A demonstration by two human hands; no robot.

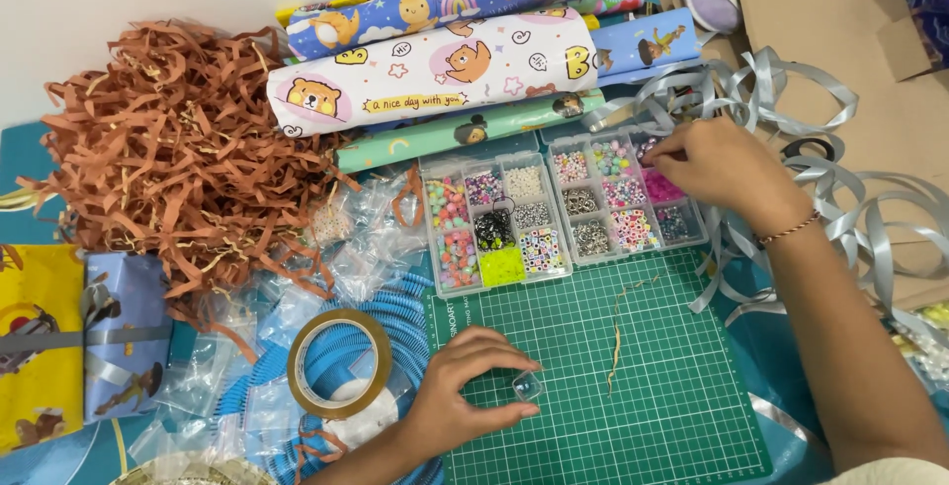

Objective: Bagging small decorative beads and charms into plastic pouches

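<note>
Two hands work: our left hand [465, 386] pinches a tiny, light, slippery clear plastic cup [528, 385] by its sides at the bottom middle, while our right hand [727, 169] has fingertips pressed together in the clear bead box [627, 198] at the upper right.

2 bead boxes [499, 218], 1 tape roll [339, 363], 1 cutting mat [633, 376], 2 hands [727, 171].

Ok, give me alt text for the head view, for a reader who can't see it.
A person's right hand reaches into the far corner of a clear plastic compartment box of coloured beads, while the left hand pinches a small clear plastic container on a green gridded cutting mat. Nearby lie a roll of brown tape, orange shredded paper and grey ribbon.
</note>
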